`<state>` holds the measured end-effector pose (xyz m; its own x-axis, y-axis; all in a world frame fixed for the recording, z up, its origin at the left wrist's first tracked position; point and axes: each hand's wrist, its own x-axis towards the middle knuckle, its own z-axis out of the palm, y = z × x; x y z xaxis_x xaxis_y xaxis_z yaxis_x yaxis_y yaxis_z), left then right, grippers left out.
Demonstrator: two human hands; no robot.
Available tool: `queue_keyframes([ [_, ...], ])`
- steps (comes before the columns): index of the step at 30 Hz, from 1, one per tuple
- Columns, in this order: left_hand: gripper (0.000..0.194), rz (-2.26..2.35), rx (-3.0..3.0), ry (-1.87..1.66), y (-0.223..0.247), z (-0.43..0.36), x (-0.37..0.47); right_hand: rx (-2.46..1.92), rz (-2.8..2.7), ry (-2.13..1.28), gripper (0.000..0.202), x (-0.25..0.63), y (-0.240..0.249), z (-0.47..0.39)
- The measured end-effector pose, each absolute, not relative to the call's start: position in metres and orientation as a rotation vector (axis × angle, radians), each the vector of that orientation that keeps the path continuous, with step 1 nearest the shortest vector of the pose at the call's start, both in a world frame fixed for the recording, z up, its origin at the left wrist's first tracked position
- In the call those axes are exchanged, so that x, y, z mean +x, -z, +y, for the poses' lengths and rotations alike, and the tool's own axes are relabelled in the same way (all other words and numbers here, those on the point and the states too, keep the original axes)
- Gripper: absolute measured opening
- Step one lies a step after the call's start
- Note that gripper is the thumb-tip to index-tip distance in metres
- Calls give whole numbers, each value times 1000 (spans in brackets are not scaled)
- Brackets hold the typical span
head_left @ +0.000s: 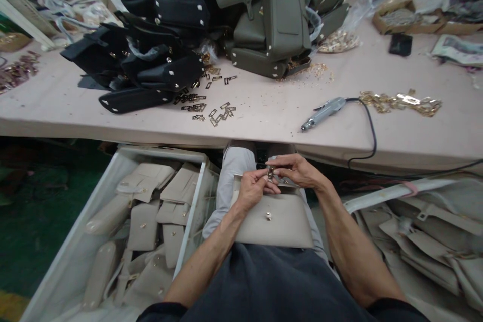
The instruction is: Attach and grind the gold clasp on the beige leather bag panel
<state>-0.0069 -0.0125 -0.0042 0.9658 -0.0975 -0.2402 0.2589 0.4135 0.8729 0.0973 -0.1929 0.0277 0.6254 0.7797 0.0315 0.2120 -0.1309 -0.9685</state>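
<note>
Lap: beige bag [277,221]; metal clasp [268,216]

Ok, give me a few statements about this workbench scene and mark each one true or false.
1. Both hands, left hand and right hand, meet over a small metal piece at the top edge of a beige bag on the lap. True.
2. The power tool is held in the right hand. False: it lies on the table, untouched.
3. The black bags are piled left of the olive bags. True.
4. The bin at the left holds black bags. False: it holds beige ones.
5. Loose metal plates lie on the table. True.
</note>
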Motion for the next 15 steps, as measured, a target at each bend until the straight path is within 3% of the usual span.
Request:
queue_keyframes([
  [15, 36, 131, 1139, 236, 2, -13, -10, -1687, -892, -553, 42, 98, -34, -194],
])
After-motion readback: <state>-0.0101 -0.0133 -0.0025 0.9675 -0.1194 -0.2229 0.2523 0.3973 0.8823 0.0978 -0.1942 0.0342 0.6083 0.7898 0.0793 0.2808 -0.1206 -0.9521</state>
